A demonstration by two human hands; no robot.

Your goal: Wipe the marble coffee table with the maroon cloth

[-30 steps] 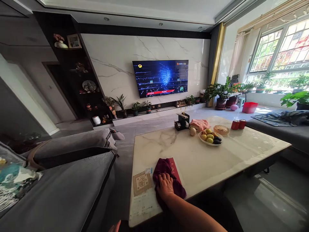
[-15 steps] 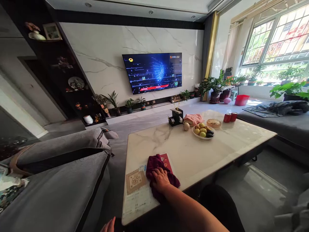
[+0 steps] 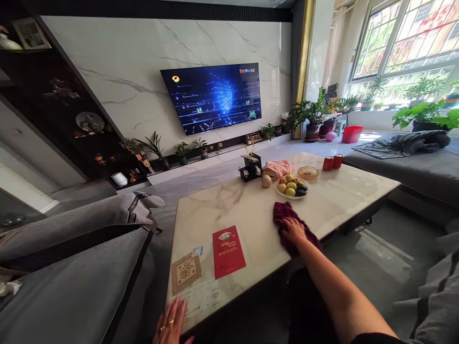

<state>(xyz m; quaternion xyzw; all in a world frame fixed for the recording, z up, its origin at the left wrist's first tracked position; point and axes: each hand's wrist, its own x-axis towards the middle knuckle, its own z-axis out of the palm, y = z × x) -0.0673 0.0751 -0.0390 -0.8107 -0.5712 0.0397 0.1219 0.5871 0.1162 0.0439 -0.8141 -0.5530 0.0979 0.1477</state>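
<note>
My right hand presses down on a dark purple cloth, which lies bunched on the marble-patterned table near its front edge. The fingers are bent over the cloth. At the table's near left corner rests my left hand, fingers spread and holding nothing, with rings on it. Between the hands lies a red booklet. Left of it are a brown patterned mat and a small blue-and-white label. Written paper shows close to my left hand.
Farther back on the table are a plate of fruit, a shallow bowl, two red cans, a folded pink towel and a black tissue holder. Grey sofas flank the table.
My right hand has moved right with the purple cloth, off the red booklet, which is now uncovered. My left hand has come up onto the table's corner. The view has shifted slightly.
</note>
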